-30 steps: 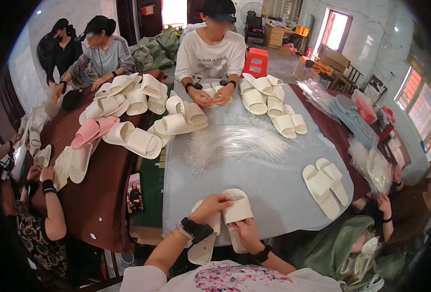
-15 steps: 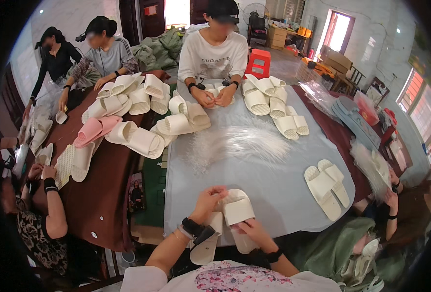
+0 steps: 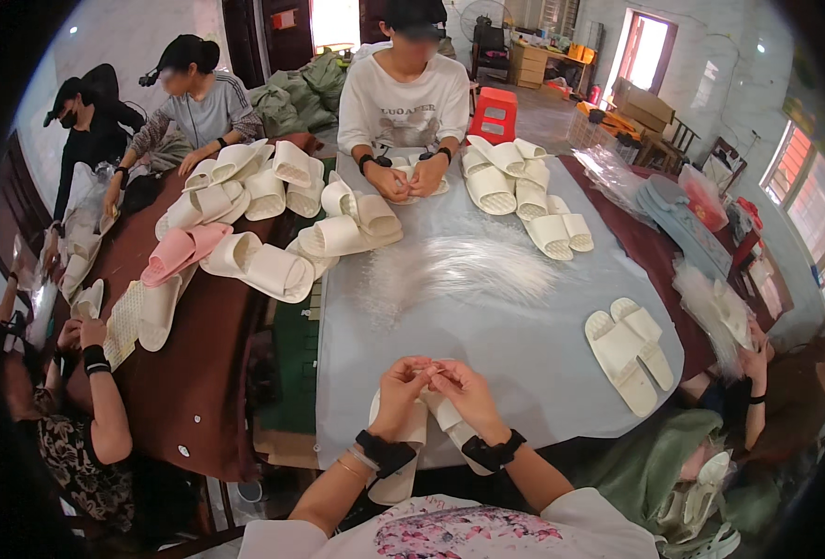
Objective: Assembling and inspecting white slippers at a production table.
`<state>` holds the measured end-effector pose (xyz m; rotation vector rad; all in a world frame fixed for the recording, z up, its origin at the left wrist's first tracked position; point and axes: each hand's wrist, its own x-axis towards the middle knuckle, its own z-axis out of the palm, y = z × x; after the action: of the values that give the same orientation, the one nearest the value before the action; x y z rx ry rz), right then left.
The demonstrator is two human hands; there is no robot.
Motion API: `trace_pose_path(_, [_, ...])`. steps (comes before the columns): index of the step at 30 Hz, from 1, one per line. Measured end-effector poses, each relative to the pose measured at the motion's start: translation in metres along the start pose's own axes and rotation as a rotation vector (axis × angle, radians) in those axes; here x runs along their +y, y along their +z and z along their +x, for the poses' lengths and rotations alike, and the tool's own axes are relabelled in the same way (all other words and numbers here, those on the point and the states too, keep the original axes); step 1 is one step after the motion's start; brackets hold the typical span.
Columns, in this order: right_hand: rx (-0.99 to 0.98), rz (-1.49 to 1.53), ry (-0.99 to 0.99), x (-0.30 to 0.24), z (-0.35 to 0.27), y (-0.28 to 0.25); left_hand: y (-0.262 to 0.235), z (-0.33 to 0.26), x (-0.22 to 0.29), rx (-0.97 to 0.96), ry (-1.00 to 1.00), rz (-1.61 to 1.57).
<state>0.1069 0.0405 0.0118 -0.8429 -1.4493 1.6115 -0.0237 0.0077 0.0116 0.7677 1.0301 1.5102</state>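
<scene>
My left hand (image 3: 400,399) and my right hand (image 3: 468,399) meet at the table's near edge, fingertips pinched together. Anything between the fingertips is too small to make out. Below them lies a pair of cream slippers: the left slipper (image 3: 395,486) shows beside my left wrist, and the right slipper (image 3: 444,417) shows between my forearms. My hands cover much of both straps. Farther up the table spreads a bundle of thin clear plastic strands (image 3: 487,270). Another cream slipper pair (image 3: 632,359) lies off to my right.
Cream slippers (image 3: 338,238) and a pink pair (image 3: 184,252) are heaped on the brown-covered table (image 3: 189,382) to the left. More slippers (image 3: 529,200) sit at the far right of the grey cloth (image 3: 524,373). A person (image 3: 403,102) works opposite; co-workers sit on both sides.
My right hand has left the right slipper's strap and moved up to meet my left hand. My left hand's fingers have closed to a pinch.
</scene>
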Motion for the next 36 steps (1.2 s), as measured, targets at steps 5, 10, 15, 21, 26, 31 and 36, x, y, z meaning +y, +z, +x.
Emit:
trace_pose_path(5, [0.091,0.022,0.022,0.017,0.0,0.0,0.009,0.001,-0.004,0.291,-0.01,-0.201])
trace_pose_path(10, [0.383,0.178,-0.09,0.022,-0.006,0.008,-0.001,-0.002,-0.002,0.185,-0.048,-0.074])
trace_pose_path(15, [0.506,0.265,-0.125,0.015,-0.01,0.011,-0.005,0.001,-0.006,0.185,-0.058,-0.086])
trace_pose_path(21, [0.634,0.631,-0.123,0.001,0.009,0.005,-0.005,-0.001,-0.011,0.174,-0.037,-0.081])
trace_pose_path(26, [0.247,0.058,0.03,0.014,0.012,0.003,-0.009,-0.001,-0.015,0.157,-0.036,-0.07])
trace_pose_path(31, [0.199,-0.08,0.04,0.035,0.015,-0.003,-0.008,-0.002,-0.009,0.193,-0.13,-0.009])
trace_pose_path(36, [0.235,0.023,0.042,0.014,0.015,0.003,-0.007,0.005,-0.006,0.209,-0.14,-0.141])
